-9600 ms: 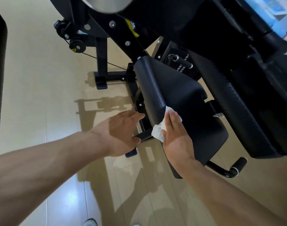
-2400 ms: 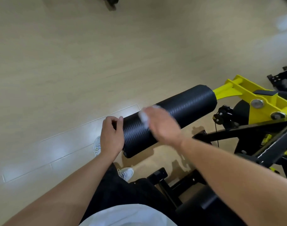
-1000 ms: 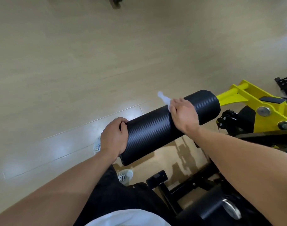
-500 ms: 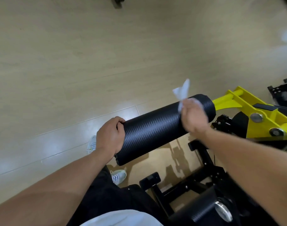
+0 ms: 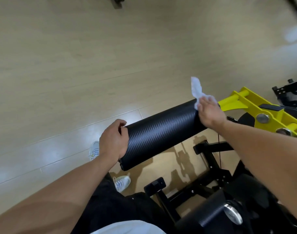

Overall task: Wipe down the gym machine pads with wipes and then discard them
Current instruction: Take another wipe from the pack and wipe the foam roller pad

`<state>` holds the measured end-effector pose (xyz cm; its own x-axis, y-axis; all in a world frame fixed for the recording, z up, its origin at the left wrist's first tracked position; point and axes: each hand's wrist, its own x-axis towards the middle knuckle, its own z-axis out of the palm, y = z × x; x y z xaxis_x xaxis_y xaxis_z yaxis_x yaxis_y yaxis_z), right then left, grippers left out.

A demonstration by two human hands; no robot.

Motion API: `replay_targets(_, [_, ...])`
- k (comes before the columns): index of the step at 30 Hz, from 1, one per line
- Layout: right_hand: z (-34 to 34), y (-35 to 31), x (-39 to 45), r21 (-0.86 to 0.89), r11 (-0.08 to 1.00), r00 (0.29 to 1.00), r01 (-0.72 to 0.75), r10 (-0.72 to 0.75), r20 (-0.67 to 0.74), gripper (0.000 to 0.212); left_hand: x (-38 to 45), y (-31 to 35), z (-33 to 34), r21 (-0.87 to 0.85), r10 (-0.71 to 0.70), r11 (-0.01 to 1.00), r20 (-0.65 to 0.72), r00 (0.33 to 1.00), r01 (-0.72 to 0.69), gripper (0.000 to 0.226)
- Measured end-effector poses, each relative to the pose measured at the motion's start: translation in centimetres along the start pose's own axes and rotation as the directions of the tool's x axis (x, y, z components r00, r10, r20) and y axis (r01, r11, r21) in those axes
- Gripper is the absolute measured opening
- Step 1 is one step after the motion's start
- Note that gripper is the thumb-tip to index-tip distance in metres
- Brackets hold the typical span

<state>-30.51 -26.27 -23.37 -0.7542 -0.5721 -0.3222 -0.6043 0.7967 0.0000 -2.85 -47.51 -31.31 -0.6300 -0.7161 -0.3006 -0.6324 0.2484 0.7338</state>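
Note:
A black cylindrical roller pad (image 5: 161, 132) with a woven texture lies slanted across the middle, joined at its far right end to a yellow arm (image 5: 255, 107). My left hand (image 5: 113, 142) grips the pad's near left end, fingers curled over the edge. My right hand (image 5: 210, 113) lies on the pad's far right end and holds a crumpled white wipe (image 5: 197, 90). Part of the wipe sticks up above my fingers.
Black machine frame bars (image 5: 210, 156) and a second black roller with a metal cap (image 5: 232, 215) stand at the lower right. Pale wood flooring (image 5: 76, 65) spreads to the left and beyond. My white shoes (image 5: 121, 182) are below the pad.
My right hand has slid the wipe along the pad from its middle to the far right end. My left hand has stayed on the near end.

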Motion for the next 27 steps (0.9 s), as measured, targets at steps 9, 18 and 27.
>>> replay_targets(9, [8.0, -23.5, -11.4, 0.223, 0.901, 0.925, 0.371, -0.340, -0.168, 0.048, 3.4, 0.2, -0.9, -0.072, -0.337, 0.925, 0.299, 0.893, 0.374, 0.043])
replay_targets(18, [8.4, -12.1, -10.1, 0.305, 0.936, 0.955, -0.174, 0.236, -0.181, 0.058, 1.9, 0.2, -1.6, 0.090, -0.125, 0.990, 0.274, 0.953, 0.104, 0.032])
replay_targets(27, [10.8, -18.2, -14.1, 0.329, 0.943, 0.981, -0.044, 0.103, -0.164, 0.056, -5.8, -0.5, -3.0, 0.185, 0.308, 0.919, 0.209, 0.928, -0.347, 0.050])
